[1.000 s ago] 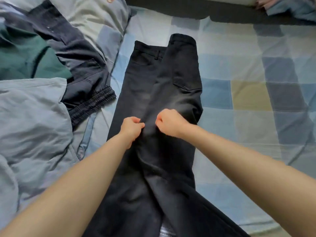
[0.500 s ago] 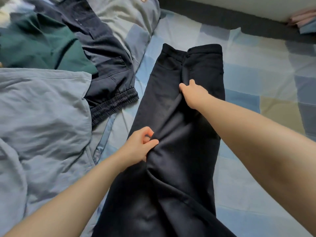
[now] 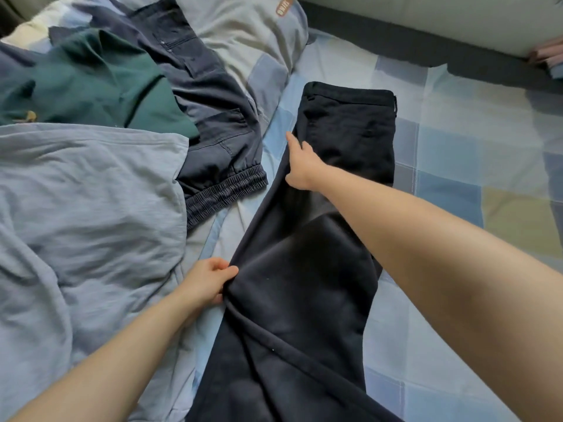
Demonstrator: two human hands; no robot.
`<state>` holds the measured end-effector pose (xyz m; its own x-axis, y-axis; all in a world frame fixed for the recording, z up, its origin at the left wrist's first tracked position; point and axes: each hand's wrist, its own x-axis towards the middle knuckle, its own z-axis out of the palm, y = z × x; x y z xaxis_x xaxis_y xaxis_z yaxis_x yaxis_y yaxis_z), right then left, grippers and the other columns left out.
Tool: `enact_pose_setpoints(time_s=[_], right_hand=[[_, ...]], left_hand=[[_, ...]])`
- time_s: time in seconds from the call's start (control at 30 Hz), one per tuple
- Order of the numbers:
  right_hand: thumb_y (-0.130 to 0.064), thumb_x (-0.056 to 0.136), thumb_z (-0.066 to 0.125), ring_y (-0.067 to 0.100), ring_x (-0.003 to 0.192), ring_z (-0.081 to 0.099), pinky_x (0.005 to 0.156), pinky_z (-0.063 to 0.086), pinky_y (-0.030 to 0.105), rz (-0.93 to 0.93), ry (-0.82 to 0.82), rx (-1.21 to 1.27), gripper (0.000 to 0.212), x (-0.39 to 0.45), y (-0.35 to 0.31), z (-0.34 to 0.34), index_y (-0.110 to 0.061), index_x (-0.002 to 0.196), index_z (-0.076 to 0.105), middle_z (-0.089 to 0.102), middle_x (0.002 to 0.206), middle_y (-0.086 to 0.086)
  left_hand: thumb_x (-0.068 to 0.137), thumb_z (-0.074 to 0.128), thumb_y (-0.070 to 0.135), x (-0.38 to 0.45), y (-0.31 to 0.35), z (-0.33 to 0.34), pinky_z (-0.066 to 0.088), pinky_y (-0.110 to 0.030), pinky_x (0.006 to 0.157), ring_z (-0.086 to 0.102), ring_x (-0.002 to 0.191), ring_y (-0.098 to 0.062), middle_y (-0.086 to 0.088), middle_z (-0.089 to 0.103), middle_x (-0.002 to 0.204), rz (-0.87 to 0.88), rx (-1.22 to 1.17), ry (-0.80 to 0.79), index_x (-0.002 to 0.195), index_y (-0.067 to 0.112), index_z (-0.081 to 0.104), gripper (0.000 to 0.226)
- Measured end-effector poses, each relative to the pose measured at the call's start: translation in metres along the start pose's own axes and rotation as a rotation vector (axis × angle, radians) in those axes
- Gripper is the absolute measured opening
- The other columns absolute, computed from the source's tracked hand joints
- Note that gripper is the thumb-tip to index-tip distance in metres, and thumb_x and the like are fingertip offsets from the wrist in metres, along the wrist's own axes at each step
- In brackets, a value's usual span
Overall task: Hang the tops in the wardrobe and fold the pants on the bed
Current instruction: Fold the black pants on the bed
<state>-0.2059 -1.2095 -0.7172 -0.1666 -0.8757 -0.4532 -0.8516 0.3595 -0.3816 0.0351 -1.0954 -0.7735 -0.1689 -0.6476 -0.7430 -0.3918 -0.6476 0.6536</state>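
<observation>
Black pants lie lengthwise on the checked bed sheet, folded in half with one leg over the other and the waistband at the far end. My left hand pinches the left edge of the pants at mid-leg. My right hand rests with straight fingers on the left edge near the hip, index finger pointing away. To the left lie a dark green top, a navy jacket with an elastic hem, and a light blue garment.
A checked pillow lies at the head of the bed. A dark bed edge runs along the far side under a pale wall. Pink folded cloth shows at the far right corner.
The top half of the pants has swung left, so both legs now lie stacked. My right hand slid from the middle up to the left hip edge and opened. My left hand keeps its pinch.
</observation>
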Motion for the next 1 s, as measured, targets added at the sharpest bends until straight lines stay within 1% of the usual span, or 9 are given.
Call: enact_pose_setpoints(time_s=[0.1,0.23,0.3,0.37,0.5,0.63,0.77,0.93,1.0], right_hand=[[-0.002,0.086,0.05,0.024,0.125,0.045,0.101,0.037,0.029,-0.085,0.31,0.296,0.075,-0.015,0.027,-0.008,-0.021,0.151,0.017,0.041,0.143,0.008],[-0.007,0.089,0.042,0.026,0.106,0.053,0.087,0.04,0.033,0.345,0.731,0.508,0.031,-0.053,0.109,-0.005,-0.013,0.118,0.049,0.056,0.115,0.008],[-0.021,0.09,0.041,0.031,0.102,0.058,0.083,0.041,0.036,0.572,0.641,0.564,0.017,-0.072,0.149,0.012,-0.01,0.093,0.054,0.059,0.102,0.016],[-0.041,0.086,0.037,0.035,0.086,0.061,0.077,0.048,0.044,0.654,0.494,0.641,0.039,-0.09,0.167,0.03,-0.008,0.073,0.052,0.059,0.085,0.02],[-0.044,0.099,0.04,0.019,0.072,0.056,0.056,0.047,0.026,0.551,0.225,0.926,0.037,-0.12,0.165,0.05,-0.012,0.089,0.056,0.057,0.082,0.006],[-0.03,0.093,0.053,0.021,0.071,0.052,0.067,0.046,0.035,0.447,0.475,0.853,0.018,-0.124,0.192,0.06,-0.019,0.079,0.053,0.057,0.081,0.009],[-0.019,0.094,0.049,0.025,0.068,0.055,0.073,0.057,0.048,0.67,0.485,0.894,0.027,-0.142,0.225,0.076,-0.016,0.068,0.055,0.058,0.078,0.013],[-0.018,0.092,0.048,0.021,0.084,0.048,0.077,0.039,0.031,0.681,0.666,0.671,0.009,-0.155,0.205,0.061,-0.012,0.087,0.052,0.054,0.089,0.004],[-0.024,0.094,0.048,0.023,0.078,0.048,0.069,0.036,0.031,0.613,0.669,0.6,0.02,-0.172,0.193,0.059,-0.01,0.08,0.052,0.056,0.085,0.007]], left_hand=[[0.091,0.066,0.03,0.002,-0.006,0.001,0.051,-0.037,0.077,0.059,0.082,-0.024,-0.013,0.064,0.085,-0.025,-0.082,-0.016,0.085,0.011,0.065,0.02],[0.061,0.066,0.066,0.003,-0.004,-0.001,0.048,-0.039,0.078,0.057,0.075,-0.019,-0.006,0.064,0.07,0.037,0.131,0.073,0.072,0.016,0.067,0.051],[0.065,0.059,0.07,0.002,0.005,0.002,0.051,-0.041,0.08,0.06,0.078,-0.022,-0.018,0.068,0.082,0.042,0.166,0.066,0.087,0.007,0.067,0.067],[0.088,0.054,0.058,0.003,0.018,0.008,0.048,-0.037,0.076,0.06,0.081,-0.025,-0.016,0.066,0.084,0.062,0.251,0.039,0.094,0.002,0.065,0.057],[0.1,0.046,0.041,0.014,0.048,0.027,0.043,-0.03,0.071,0.057,0.075,-0.016,-0.004,0.064,0.085,0.168,0.359,0.077,0.085,0.009,0.064,0.04],[0.098,0.052,0.034,0.032,0.07,0.043,0.046,-0.029,0.068,0.059,0.079,-0.022,-0.008,0.064,0.087,0.171,0.204,0.157,0.09,0.008,0.064,0.029],[0.096,0.057,0.031,0.036,0.061,0.05,0.044,-0.028,0.075,0.058,0.09,-0.022,-0.003,0.063,0.091,0.049,-0.035,0.255,0.112,0.011,0.06,0.025],[0.09,0.065,0.04,0.026,0.041,0.047,0.046,-0.028,0.081,0.063,0.082,-0.016,0.001,0.067,0.092,0.051,0.022,0.16,0.11,0.014,0.063,0.033],[0.086,0.069,0.044,0.021,0.034,0.041,0.051,-0.033,0.088,0.067,0.09,-0.019,-0.001,0.072,0.097,0.035,0.04,0.096,0.112,0.011,0.067,0.042]])
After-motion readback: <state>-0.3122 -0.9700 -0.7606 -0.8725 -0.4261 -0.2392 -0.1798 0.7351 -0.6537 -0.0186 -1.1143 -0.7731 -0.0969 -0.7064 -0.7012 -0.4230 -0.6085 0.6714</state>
